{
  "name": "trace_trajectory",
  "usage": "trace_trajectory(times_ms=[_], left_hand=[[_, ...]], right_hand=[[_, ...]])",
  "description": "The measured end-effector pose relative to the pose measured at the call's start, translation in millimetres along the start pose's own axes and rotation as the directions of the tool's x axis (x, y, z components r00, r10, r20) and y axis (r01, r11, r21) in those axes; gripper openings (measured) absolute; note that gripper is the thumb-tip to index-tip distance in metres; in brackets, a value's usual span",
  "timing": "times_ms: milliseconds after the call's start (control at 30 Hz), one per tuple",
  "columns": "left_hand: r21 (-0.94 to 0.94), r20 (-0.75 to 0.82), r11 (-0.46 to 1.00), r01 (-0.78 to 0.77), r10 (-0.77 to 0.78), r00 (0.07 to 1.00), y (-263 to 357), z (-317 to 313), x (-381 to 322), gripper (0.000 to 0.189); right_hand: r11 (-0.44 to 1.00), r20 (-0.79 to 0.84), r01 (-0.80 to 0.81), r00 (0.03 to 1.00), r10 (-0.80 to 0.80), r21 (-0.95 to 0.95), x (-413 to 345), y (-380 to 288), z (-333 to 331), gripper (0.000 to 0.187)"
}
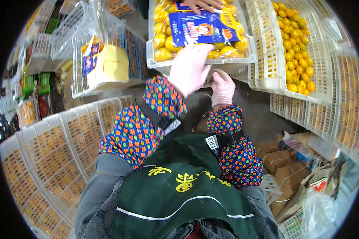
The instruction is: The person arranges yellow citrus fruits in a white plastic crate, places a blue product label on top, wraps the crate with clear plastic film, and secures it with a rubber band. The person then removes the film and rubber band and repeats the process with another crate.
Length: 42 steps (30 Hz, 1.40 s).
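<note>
Straight ahead, a clear plastic crate (151,59) is filled with orange-yellow citrus fruit in clear bags (164,44) with blue printed labels (191,27). My left hand (188,68), in a pale pink glove, lies palm down at the crate's near rim, its fingers over the lower edge of the bag. Just below the rim and to the right is my right hand (223,86), gloved too, with its fingers curled upward; whether it touches the crate or holds anything cannot be told. At the top, another person's hand (202,4) rests on the bags.
A white crate (263,53) of loose citrus fruit (299,62) stands at the right. At the left are a crate with yellow paper sheets (115,62) and a large white slatted crate (59,125). Cardboard cartons (287,170) and a clear plastic bag (318,209) lie at the lower right.
</note>
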<state>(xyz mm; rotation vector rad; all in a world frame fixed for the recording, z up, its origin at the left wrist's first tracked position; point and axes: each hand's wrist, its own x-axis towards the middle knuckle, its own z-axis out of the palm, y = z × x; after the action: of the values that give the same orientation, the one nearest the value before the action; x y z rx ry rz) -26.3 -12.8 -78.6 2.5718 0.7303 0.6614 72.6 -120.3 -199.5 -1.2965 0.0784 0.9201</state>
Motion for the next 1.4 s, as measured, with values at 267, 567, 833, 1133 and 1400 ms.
trace_trajectory(times_ms=[267, 567, 833, 1133, 1400], left_hand=[[0.310, 0.612, 0.921, -0.236, -0.003, 0.791, 13, 26, 63, 0.051], [0.313, 0.683, 0.919, -0.241, -0.041, 0.730, 1, 38, 71, 0.036], [0.206, 0.753, 0.941, -0.268, 0.023, 0.658, -2, 35, 82, 0.031], [0.225, 0.778, 0.937, -0.267, -0.007, 0.629, 4, 34, 85, 0.033], [0.210, 0.822, 0.953, -0.219, -0.051, 0.567, 8, 29, 89, 0.035]], right_hand=[[0.993, 0.024, 0.065, 0.998, -0.063, -0.099, -3, -2, 7, 0.026], [0.991, -0.075, 0.125, 0.990, -0.121, 0.050, 8, 22, 11, 0.015], [0.957, -0.102, 0.266, 0.961, -0.255, 0.114, -18, 21, 33, 0.022], [0.966, -0.297, 0.237, 0.934, -0.199, 0.100, 10, 27, 22, 0.010], [0.579, -0.133, 0.534, 0.654, -0.745, -0.617, -30, 12, 32, 0.032]])
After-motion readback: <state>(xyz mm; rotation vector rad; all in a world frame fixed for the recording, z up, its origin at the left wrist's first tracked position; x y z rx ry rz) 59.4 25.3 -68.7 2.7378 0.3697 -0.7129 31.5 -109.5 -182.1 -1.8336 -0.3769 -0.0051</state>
